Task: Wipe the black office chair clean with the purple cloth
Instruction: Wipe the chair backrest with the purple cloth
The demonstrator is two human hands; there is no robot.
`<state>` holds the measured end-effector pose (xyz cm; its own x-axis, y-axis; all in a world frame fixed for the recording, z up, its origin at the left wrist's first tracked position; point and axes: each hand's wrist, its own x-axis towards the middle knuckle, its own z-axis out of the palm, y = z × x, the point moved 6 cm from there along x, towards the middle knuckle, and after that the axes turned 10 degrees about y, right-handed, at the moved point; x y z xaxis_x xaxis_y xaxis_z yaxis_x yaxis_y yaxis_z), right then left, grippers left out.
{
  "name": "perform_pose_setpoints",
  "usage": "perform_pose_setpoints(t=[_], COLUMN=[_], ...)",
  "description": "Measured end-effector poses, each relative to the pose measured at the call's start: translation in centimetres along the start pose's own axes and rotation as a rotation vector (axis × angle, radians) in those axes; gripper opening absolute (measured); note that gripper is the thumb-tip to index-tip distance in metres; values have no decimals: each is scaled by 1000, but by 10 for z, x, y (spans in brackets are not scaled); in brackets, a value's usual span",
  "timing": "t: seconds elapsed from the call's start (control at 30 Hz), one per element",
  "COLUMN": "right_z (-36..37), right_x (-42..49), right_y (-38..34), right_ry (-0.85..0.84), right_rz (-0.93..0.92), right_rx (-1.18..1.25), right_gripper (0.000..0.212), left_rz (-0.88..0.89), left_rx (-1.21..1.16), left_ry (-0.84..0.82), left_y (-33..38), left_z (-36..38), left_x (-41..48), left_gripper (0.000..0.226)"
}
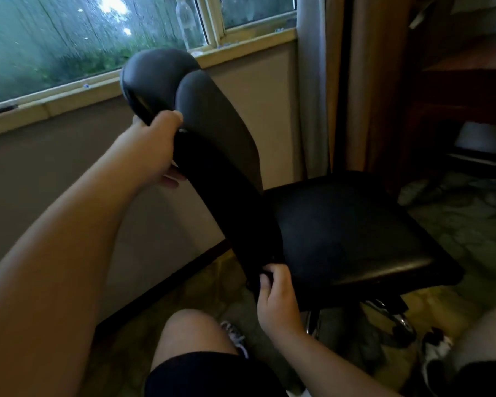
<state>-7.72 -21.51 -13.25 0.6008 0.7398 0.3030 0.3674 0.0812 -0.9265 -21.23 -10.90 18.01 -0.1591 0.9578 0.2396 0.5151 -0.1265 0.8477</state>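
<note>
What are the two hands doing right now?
Left hand: closed on the chair's upper backrest.
Right hand: gripping the backrest's lower edge.
No cloth visible.

A clear plastic bottle (186,21) stands on the pale wooden windowsill (143,78); grey curtain (312,81) hangs beside it.

Black office chair (341,224), beige wall (55,167), black shorts (212,373), mottled green floor (464,213)

the patterned floor (455,213) carried the black office chair (341,233) on its chrome base (395,316) beside the wall.
</note>
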Motion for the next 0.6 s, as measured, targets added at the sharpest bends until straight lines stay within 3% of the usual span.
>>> perform_pose_setpoints(t=[0.13, 0.27, 0.4, 0.5, 0.6], right_z=[-2, -12, -26, -30, -28], right_x=[-3, 11, 45, 69, 80], right_y=[19, -12, -101, -182, -238], right_ry=[-38, 144, 328, 272, 254], right_rz=[342, 573, 370, 67, -274], right_rx=[72, 288, 459, 565, 489], right_gripper=[10, 11, 10, 7, 12], left_rz=[-4, -3, 5, 10, -9], left_rx=[12, 15, 9, 12, -17], left_ry=[-3, -37, -52, -58, -64], left_y=[0, 1, 3, 2, 0], left_z=[-1, -1, 0, 0, -3], left_x=[0, -2, -3, -3, -5], left_gripper=[62, 61, 63, 66, 71])
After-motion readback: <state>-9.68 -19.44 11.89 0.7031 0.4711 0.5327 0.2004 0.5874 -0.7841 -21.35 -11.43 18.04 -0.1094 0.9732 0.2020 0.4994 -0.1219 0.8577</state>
